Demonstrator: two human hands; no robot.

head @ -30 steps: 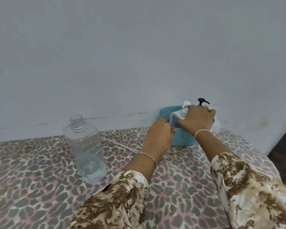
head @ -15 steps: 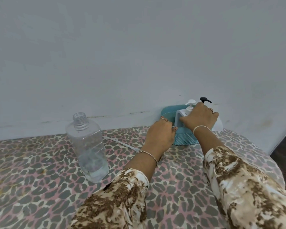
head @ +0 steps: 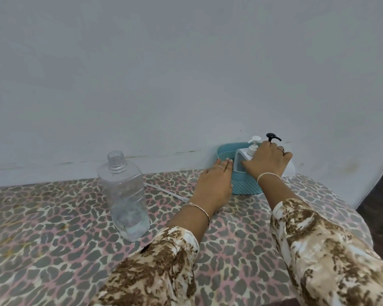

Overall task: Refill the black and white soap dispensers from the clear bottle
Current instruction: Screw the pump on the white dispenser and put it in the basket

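The clear bottle (head: 125,195) stands uncapped on the leopard-print desk (head: 42,250), well left of the rest, with only a little liquid at its bottom; the left grip (head: 215,184) is released, its straight fingers against the left wall of the blue basket (head: 244,186); inside the basket the white dispenser (head: 238,155) stands upright, pump on; the right grip (head: 266,161) curls over its top, grasping it; the black dispenser (head: 272,136) shows only its pump behind that grip; whether either is filled cannot be told, though the near-empty bottle suggests the pouring is largely done.
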